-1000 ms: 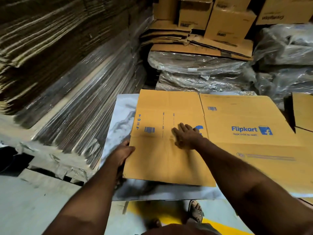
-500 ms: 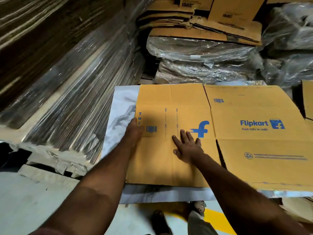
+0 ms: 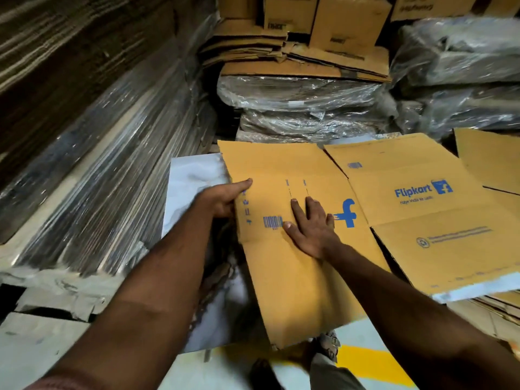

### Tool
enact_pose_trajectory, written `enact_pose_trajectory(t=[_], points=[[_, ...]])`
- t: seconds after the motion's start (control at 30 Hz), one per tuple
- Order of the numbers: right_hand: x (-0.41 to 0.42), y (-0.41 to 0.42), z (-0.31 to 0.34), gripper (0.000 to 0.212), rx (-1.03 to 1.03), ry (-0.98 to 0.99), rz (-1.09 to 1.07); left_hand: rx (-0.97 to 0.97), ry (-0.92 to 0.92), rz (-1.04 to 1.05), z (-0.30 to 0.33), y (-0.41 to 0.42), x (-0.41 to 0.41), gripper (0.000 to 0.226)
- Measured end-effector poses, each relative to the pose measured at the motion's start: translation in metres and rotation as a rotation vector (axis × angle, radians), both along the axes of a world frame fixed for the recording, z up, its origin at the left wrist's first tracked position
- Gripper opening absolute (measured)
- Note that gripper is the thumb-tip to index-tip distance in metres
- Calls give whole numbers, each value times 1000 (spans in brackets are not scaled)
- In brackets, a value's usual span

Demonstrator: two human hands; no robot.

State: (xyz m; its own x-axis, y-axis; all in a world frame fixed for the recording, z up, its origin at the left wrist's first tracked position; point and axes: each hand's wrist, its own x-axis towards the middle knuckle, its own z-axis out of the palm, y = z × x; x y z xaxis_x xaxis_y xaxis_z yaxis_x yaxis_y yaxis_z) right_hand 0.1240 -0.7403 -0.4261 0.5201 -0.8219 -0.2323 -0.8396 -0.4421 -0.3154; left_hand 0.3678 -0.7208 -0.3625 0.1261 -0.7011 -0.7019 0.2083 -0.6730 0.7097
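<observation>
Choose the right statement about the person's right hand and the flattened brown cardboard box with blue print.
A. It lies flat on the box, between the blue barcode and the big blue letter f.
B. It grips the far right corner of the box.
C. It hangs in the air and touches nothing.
A: the right hand lies with straight fingers on the flattened brown cardboard box, between the blue barcode and the blue letter f.

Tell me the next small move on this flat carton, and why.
Probably lift the left edge with the left hand while the right hand presses down: the left hand pinches that edge of the flat carton, thumb on top, and the right lies flat beside the barcode.
</observation>
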Motion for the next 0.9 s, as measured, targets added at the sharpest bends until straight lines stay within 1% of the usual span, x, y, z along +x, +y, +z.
enact_pose_trajectory(t=[0.13,0.23,0.3,0.37,0.43,0.47,0.53,0.6,0.67,0.73,0.77,0.83,0.9], points=[[-16,-10,31,72,-10,-63,-47,-119,97,-9,28,-13,-34,16],[-30,-19,63,70,-29,-120,-65,-279,11,58,61,-21,-56,10],[-35,-26,89,70,-91,-177,-64,-384,-29,134,84,-26,-69,13],[-41,-32,115,76,-184,-231,-51,-493,-37,184,104,-32,-78,16],[-52,-39,142,80,-276,-289,-61,-581,-18,231,124,-35,-91,17],[-59,-42,154,78,-315,-322,-68,-610,-8,263,134,-36,-99,16],[-74,-46,177,71,-365,-397,-83,-644,-23,328,154,-38,-121,14],[-87,-45,198,69,-381,-439,-86,-688,-33,409,174,-40,-147,8],[-101,-37,217,76,-390,-475,-73,-720,-13,503,190,-41,-174,7],[-120,-25,232,85,-415,-538,-63,-752,31,584,203,-40,-203,12],[-132,-19,238,85,-430,-558,-56,-761,62,612,209,-38,-218,12],[-159,-9,244,81,-479,-521,-34,-763,108,644,217,-32,-244,9],[-189,-4,242,66,-530,-416,-63,-770,114,637,217,-25,-267,6]])
